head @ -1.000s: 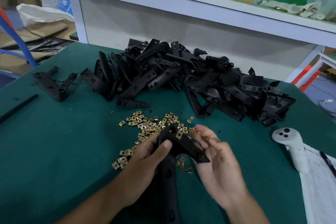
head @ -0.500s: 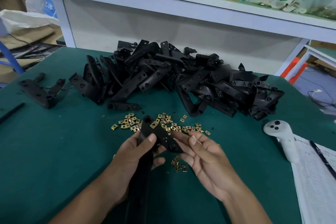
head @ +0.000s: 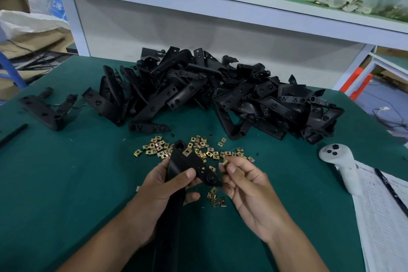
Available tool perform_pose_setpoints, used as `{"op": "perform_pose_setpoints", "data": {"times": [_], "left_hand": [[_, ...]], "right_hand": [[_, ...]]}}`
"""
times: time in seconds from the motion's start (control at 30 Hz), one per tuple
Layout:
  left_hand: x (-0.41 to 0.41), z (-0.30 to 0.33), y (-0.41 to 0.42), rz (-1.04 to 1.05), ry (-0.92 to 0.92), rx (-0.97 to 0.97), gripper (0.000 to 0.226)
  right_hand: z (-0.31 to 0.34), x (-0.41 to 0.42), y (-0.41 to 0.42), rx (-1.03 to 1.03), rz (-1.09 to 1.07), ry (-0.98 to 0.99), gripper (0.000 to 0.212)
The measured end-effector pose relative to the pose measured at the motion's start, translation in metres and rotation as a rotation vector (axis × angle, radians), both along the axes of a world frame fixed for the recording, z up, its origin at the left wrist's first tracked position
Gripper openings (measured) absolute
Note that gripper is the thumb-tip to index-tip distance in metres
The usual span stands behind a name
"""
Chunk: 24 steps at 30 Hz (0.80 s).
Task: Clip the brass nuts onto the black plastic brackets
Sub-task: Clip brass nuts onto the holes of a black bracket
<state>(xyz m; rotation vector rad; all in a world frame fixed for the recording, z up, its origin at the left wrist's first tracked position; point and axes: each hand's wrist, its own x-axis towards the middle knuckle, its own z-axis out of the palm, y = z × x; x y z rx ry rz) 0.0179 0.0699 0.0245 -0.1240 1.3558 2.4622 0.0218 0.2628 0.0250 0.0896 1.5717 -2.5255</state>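
The left hand grips a black bracket; the right hand pinches a brass nut at its 3 o'clock. Nuts look tiny, light, slippery: pinch edges; the bracket seems stiff.

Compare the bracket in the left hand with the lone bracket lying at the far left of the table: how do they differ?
The held bracket is gripped by the left hand above the mat; the lone bracket lies on the table, untouched. The held bracket carries a brass nut clipped near its top; none shows on the lone bracket. Both are black, angled plastic with holes.
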Motion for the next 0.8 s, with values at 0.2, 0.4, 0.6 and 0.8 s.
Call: {"op": "perform_pose_setpoints", "data": {"times": [0.2, 0.4, 0.6, 0.8], "left_hand": [[0.0001, -0.001, 0.0001, -0.002, 0.017, -0.016, 0.028], [0.0003, -0.001, -0.001, -0.018, 0.038, -0.045, 0.025], [0.0004, -0.0015, -0.0017, -0.01, 0.048, -0.054, 0.033], [0.0006, -0.0026, -0.0038, -0.05, 0.084, -0.1, 0.036]], "right_hand": [[0.0041, 0.0006, 0.0007, -0.081, 0.005, 0.011, 0.013], [0.0019, 0.0001, 0.0014, 0.051, -0.058, 0.083, 0.02], [0.0015, -0.0012, 0.0025, -0.002, -0.042, 0.073, 0.027], [0.0028, 0.0004, 0.0014, 0.024, -0.024, 0.095, 0.011]]}}
